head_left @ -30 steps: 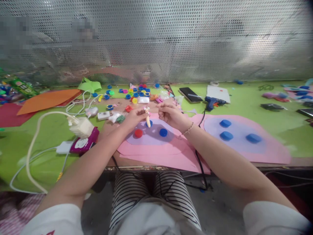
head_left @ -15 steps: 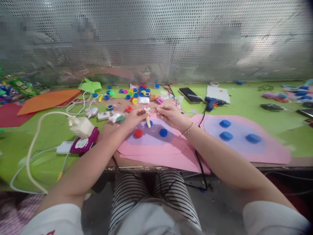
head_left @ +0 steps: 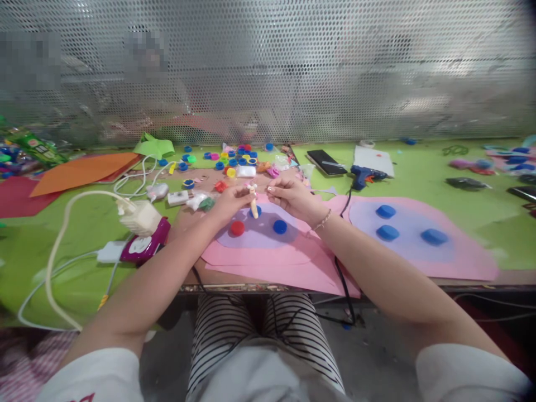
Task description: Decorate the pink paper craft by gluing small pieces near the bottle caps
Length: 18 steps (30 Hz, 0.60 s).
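Observation:
My left hand (head_left: 235, 202) is closed on a small cream-coloured stick-like piece (head_left: 253, 203) with a whitish top, held upright. Close by on the right, my right hand (head_left: 288, 195) has its thumb and fingers pinched; a tiny whitish bit seems to show at the tips, too small to name. Both hands are above a pink sheet (head_left: 259, 257) bearing a lilac paper shape (head_left: 257, 237). On the lilac shape sit a red bottle cap (head_left: 237, 228), a blue bottle cap (head_left: 280, 226) and another blue cap (head_left: 258, 211), partly hidden behind the held piece.
Right of me, a second pink-and-lilac paper piece (head_left: 473, 251) carries three blue caps. A blue glue gun (head_left: 366, 175), its black cord running down to the table edge, lies near a phone (head_left: 325, 162). Loose caps (head_left: 231, 173) litter the back; a purple power strip (head_left: 146, 245) stands left.
Both hands stay almost in place over the lilac shape. The right fingertips have shifted very slightly; the left hand keeps hold of the cream piece.

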{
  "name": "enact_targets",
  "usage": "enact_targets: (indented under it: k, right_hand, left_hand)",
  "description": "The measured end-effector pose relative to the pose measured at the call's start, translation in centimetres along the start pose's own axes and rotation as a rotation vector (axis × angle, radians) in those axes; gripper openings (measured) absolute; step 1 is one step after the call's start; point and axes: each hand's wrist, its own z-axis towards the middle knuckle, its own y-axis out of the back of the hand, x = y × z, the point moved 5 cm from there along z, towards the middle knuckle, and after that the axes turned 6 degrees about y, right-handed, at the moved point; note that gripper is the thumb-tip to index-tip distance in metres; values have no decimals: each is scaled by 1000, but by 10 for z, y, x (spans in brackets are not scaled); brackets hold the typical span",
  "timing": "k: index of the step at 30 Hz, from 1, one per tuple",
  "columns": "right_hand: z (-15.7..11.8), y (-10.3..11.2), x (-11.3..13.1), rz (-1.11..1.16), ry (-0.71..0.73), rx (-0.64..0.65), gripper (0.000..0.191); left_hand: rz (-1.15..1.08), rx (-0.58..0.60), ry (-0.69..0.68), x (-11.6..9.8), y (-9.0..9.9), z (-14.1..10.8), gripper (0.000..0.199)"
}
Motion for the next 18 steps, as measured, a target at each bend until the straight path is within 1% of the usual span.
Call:
enact_targets:
  k: [4, 7, 14, 18]
  right_hand:
    - [1, 0, -1, 8, -27, -33, 18]
    - [1, 1, -1, 4, -29, -48, 16]
    - [1, 2, -1, 12, 13, -14, 19]
    - [0, 2, -1, 20, 1, -4, 15]
  left_hand:
    - [-2, 12, 4, 1, 0, 1, 12]
    - [1, -1, 6, 1, 0, 1, 13]
    - [7, -6, 4, 1, 1, 2, 15]
    - [11, 14, -13, 3, 2, 2, 16]
